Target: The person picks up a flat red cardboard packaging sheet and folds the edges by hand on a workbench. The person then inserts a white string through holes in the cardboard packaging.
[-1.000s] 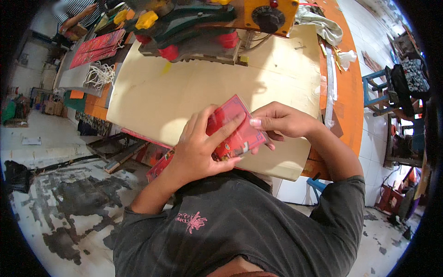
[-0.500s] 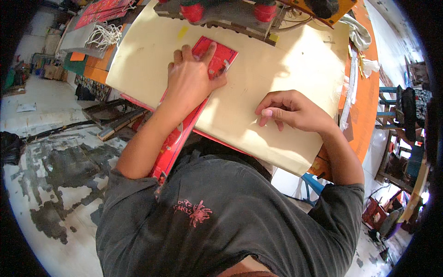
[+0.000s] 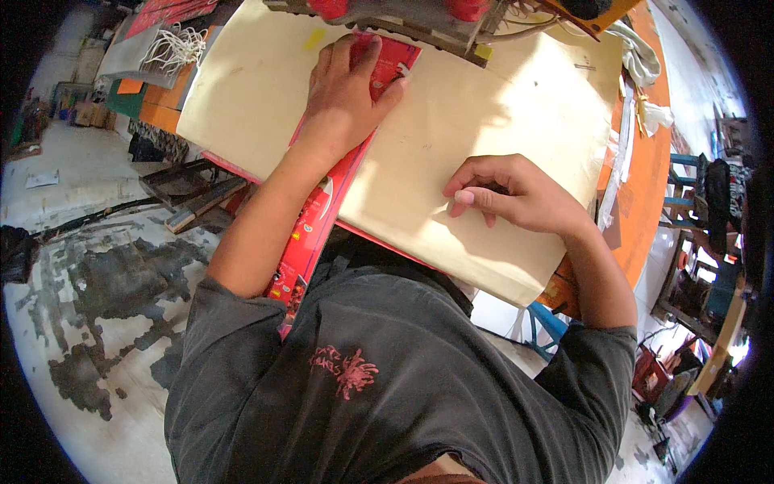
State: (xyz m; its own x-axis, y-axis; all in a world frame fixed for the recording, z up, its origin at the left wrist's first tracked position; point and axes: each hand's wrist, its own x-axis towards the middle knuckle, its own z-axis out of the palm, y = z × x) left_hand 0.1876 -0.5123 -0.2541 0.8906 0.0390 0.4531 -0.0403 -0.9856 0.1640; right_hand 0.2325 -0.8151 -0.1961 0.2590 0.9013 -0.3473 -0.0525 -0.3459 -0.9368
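Observation:
My left hand [image 3: 343,101] lies over the upper end of a long, narrow red printed strip [image 3: 314,222], fingers spread, with the index finger and thumb on it. The strip, apparently folded card or paper, runs down under my forearm past the near edge of a cream-coloured board [image 3: 435,153]. My right hand [image 3: 512,194] hovers at or rests on the board's right part, fingers loosely curled and thumb apart, nothing visible in it. Just beyond my left fingertips stands a machine with a dark metal bar [image 3: 403,36] and red round parts [image 3: 463,8].
White cords [image 3: 173,50] hang over red printed pieces [image 3: 165,16] at the far left. An orange table [image 3: 645,210] shows along the right, with a grey cloth [image 3: 637,55] and a long pale strip [image 3: 619,161]. A blue stool [image 3: 548,327] stands below the board.
My left hand and the red strip have slid forward toward the machine. The view has shifted slightly; my right hand stays nearly where it was.

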